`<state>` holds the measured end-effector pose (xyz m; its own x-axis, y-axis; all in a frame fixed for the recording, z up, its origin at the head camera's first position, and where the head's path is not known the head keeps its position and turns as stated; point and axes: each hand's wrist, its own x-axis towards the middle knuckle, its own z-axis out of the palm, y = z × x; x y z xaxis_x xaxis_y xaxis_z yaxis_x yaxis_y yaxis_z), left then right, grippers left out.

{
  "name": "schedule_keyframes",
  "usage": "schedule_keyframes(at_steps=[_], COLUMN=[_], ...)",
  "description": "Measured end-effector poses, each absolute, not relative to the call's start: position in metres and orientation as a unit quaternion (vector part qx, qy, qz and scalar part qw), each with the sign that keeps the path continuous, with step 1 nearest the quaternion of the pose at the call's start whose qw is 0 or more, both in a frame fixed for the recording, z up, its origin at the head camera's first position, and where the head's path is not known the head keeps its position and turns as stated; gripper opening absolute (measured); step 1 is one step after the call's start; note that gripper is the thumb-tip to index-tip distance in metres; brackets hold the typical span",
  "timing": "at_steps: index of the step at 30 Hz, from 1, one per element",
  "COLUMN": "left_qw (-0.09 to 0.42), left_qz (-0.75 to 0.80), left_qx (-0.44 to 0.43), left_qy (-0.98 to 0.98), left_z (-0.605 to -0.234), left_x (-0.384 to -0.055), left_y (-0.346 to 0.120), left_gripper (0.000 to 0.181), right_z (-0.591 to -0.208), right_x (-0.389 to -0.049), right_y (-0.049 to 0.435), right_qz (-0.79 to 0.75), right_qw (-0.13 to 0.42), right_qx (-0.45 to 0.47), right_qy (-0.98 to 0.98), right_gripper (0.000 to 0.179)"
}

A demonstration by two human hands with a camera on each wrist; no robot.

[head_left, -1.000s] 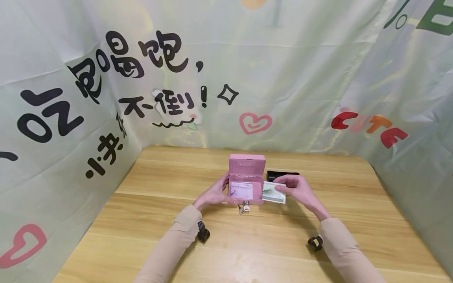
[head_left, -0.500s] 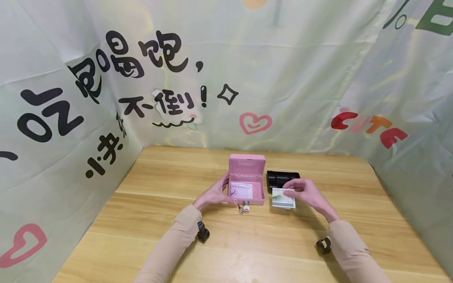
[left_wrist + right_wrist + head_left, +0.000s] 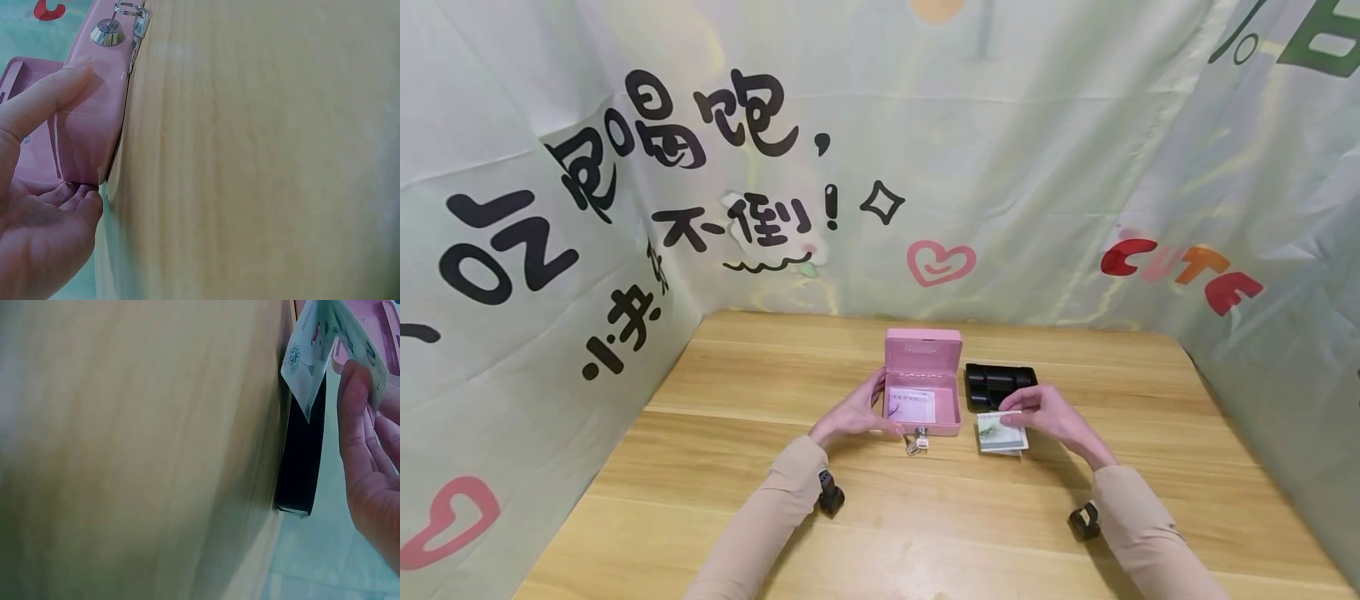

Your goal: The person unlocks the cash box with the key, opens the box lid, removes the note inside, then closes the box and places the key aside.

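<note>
A small pink cash box [image 3: 950, 406] stands with its lid [image 3: 922, 350] raised. A purplish banknote [image 3: 912, 407] lies flat inside it. My left hand [image 3: 852, 411] holds the box by its left front corner, thumb [image 3: 53, 94] on the front face and fingers at the side. A keyring with keys [image 3: 913, 443] hangs from the front lock [image 3: 108, 32]. To the right of the box, my right hand [image 3: 1051, 417] pinches a folded greenish banknote [image 3: 1000, 433] between thumb and fingers. The note's two halves spread apart in the right wrist view.
Behind the held note sits a black compartment tray [image 3: 988, 382], partly covered by my right hand. All of it stands on a wood-grain table [image 3: 925, 533]. Printed cloth [image 3: 1037, 183] hangs along the table's back and both sides.
My right hand has carried the folded banknote from the box's right edge to the right and toward me, uncovering more of the black tray. The left hand and box stay put.
</note>
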<state>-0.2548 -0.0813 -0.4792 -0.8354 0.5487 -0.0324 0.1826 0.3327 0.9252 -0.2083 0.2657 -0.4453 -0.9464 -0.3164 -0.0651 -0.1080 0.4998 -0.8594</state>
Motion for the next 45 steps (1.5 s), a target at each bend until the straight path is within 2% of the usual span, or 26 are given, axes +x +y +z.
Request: schedule_keyframes(at_steps=[9, 34, 45], left_qw=[0.17, 0.171, 0.171], left_qz=[0.529, 0.532, 0.54], left_qx=[0.23, 0.229, 0.237], left_qy=[0.799, 0.797, 0.789], left_z=[-0.479, -0.481, -0.481], left_x=[-0.255, -0.256, -0.255], left_y=[-0.082, -0.081, -0.082], left_gripper=[0.118, 0.12, 0.119], right_z=[-0.448, -0.45, -0.45], right_x=[-0.21, -0.212, -0.211], right_y=[0.265, 0.269, 0.276], right_qz=[-0.469, -0.402, -0.432], right_qw=[0.119, 0.1, 0.085], right_qx=[-0.124, -0.111, -0.117], right_qy=[0.866, 0.903, 0.89], right_gripper=[0.026, 0.024, 0.024])
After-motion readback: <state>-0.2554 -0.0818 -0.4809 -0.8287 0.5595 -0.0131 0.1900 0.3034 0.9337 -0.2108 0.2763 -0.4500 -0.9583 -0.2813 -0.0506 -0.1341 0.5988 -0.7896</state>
